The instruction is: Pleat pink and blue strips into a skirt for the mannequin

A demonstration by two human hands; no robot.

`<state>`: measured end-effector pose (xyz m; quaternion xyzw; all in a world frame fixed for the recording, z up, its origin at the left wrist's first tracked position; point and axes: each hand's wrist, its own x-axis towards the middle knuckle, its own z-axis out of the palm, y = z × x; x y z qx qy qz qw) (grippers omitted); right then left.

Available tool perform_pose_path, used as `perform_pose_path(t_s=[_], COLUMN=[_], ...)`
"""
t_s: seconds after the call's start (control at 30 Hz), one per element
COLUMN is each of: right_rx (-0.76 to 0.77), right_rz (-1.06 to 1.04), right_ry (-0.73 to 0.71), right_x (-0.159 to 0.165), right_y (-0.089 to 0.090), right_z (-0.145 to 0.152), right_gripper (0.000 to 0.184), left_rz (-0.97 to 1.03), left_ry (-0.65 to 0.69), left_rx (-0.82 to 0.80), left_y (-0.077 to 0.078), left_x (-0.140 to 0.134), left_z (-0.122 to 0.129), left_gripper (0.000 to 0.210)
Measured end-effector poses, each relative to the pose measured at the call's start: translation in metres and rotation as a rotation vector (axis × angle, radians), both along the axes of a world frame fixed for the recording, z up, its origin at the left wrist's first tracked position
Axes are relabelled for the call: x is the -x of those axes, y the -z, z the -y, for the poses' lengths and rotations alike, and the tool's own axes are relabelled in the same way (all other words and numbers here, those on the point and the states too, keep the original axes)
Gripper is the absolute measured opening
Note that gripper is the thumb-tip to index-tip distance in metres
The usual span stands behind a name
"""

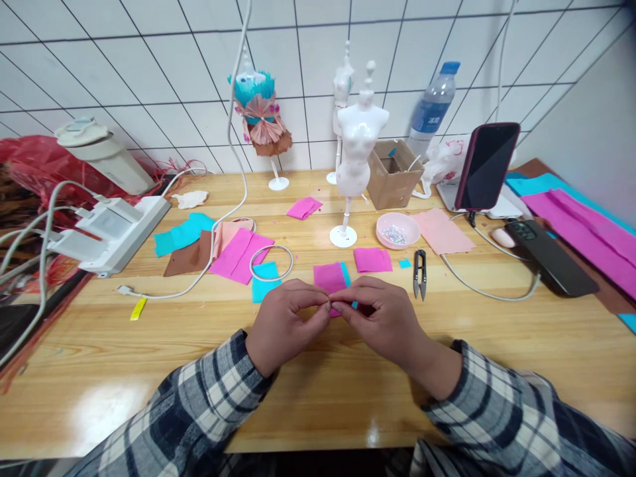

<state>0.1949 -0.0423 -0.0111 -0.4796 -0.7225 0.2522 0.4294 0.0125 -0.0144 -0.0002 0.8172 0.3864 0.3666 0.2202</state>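
My left hand [293,319] and my right hand [380,318] meet at the fingertips near the middle of the table. Thumb and forefinger are pinched together on each side; anything between them is too small or hidden to make out. Just behind and beneath the fingertips is a pink crinkled piece [328,275] with a teal strip along its right side, partly covered by my hands. A small folded pink piece [372,260] lies beyond my right hand, near black thread snips [420,275]. By my left hand, a metal ring [271,264] rests over a teal piece [267,283].
Behind stand a white mannequin [354,175] and a dressed mannequin [262,112]. A pink bowl of beads [397,230], cardboard box [392,175] and propped phone [487,165] are to the right. A power strip [132,235], its cable [199,268] and coloured sheets [191,252] lie left.
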Motion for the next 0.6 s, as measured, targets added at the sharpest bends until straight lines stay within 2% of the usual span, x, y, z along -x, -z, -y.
perform_pose_path(t_s=[0.2, 0.33, 0.4, 0.5, 0.6], right_rx=[0.082, 0.288, 0.479, 0.727, 0.775], right_rz=[-0.028, -0.145, -0.32, -0.694, -0.974], right_ry=[0.023, 0.064, 0.052, 0.007, 0.041], right_x=[0.002, 0.005, 0.006, 0.002, -0.014], right_y=[-0.006, -0.005, -0.004, -0.006, -0.02], right_z=[-0.002, -0.005, -0.006, -0.009, -0.015], right_gripper=[0.009, 0.007, 0.006, 0.018, 0.034], left_rz=[-0.015, -0.017, 0.001, 0.053, 0.09], left_ry=[0.012, 0.062, 0.094, 0.164, 0.232], left_rx=[-0.058, -0.07, -0.089, -0.133, -0.159], left_y=[0.002, 0.001, 0.0, -0.004, -0.007], left_x=[0.0, -0.001, 0.0, 0.001, 0.003], left_z=[0.001, 0.0, 0.0, 0.0, 0.001], left_gripper=[0.009, 0.011, 0.012, 0.016, 0.018])
